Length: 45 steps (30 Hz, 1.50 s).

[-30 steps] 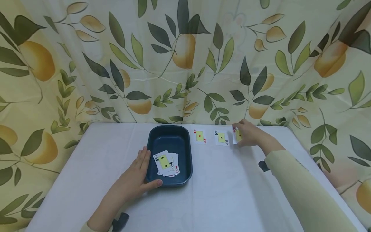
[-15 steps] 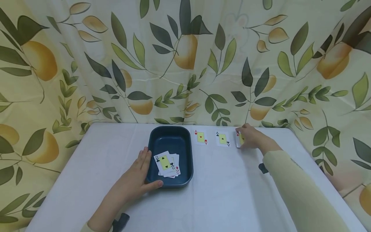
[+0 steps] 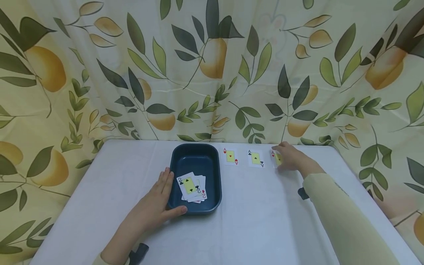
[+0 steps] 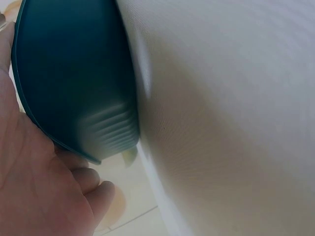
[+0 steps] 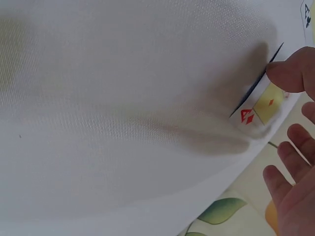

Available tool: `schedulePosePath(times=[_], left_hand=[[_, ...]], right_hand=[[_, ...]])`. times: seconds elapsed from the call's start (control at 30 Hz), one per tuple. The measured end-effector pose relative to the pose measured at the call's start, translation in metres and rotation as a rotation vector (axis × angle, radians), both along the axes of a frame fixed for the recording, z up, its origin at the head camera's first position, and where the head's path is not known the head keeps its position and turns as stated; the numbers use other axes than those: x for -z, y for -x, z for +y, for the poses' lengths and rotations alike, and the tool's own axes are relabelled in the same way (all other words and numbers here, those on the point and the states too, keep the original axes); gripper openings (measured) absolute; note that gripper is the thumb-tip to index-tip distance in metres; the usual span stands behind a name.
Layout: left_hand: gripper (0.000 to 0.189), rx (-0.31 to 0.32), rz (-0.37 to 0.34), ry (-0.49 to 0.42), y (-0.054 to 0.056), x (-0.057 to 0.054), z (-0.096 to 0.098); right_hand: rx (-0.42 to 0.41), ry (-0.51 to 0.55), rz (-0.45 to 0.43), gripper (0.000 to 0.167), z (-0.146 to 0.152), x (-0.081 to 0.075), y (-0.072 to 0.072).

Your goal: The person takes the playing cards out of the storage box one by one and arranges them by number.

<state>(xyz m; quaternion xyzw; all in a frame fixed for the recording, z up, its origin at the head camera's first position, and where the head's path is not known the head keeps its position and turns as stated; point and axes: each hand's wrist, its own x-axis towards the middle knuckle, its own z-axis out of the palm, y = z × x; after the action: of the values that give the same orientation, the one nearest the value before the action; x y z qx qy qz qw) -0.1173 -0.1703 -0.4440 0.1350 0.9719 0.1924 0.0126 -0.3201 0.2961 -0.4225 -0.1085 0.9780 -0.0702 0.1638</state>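
Observation:
My right hand [image 3: 289,158] is at the far side of the table, pinching the ace of diamonds [image 5: 269,105] between thumb and forefinger. In the right wrist view the thumb presses the card's near edge, which shows a dark line, and the other fingers are spread apart. Left of it lie the ace of clubs [image 3: 255,159] and the ace of hearts [image 3: 230,157], face up. My left hand [image 3: 155,198] rests along the left side of a dark blue tray [image 3: 212,147], fingers straight, thumb at its front corner. Inside, a two of clubs [image 3: 188,185] tops a few cards, including a red two [image 3: 202,197].
A white cloth [image 3: 251,221] covers the table. Behind it hangs a curtain [image 3: 185,77] printed with fruit and leaves, close to the far edge and the row of aces. Dark straps show at both wrists.
My right hand has shifted slightly right and toward me with the ace of diamonds, widening the gap to the ace of clubs. The left hand and tray stay in place.

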Motion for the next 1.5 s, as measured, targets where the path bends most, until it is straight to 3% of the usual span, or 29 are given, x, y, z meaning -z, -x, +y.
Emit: schedulePosePath(times=[0.13, 0.33, 0.87, 1.17, 1.5], left_hand=[[0.119, -0.003, -0.011, 0.000, 0.000, -0.001, 0.000], [0.119, -0.002, -0.019, -0.004, 0.000, -0.001, -0.001], [0.118, -0.003, -0.025, -0.001, 0.000, -0.003, 0.000], [0.118, -0.002, -0.024, 0.001, 0.002, -0.002, 0.000], [0.118, 0.014, -0.011, 0.008, 0.002, -0.001, 0.000]], right_hand=[[-0.005, 0.000, 0.009, 0.088, -0.003, -0.001, -0.002], [-0.076, 0.050, 0.069, 0.089, -0.022, -0.009, -0.011], [-0.380, 0.324, 0.158, 0.085, -0.144, -0.047, -0.062], [-0.501, 0.319, 0.128, 0.084, -0.189, -0.040, -0.085], [-0.613, 0.276, 0.113, 0.085, -0.221, -0.024, -0.095]])
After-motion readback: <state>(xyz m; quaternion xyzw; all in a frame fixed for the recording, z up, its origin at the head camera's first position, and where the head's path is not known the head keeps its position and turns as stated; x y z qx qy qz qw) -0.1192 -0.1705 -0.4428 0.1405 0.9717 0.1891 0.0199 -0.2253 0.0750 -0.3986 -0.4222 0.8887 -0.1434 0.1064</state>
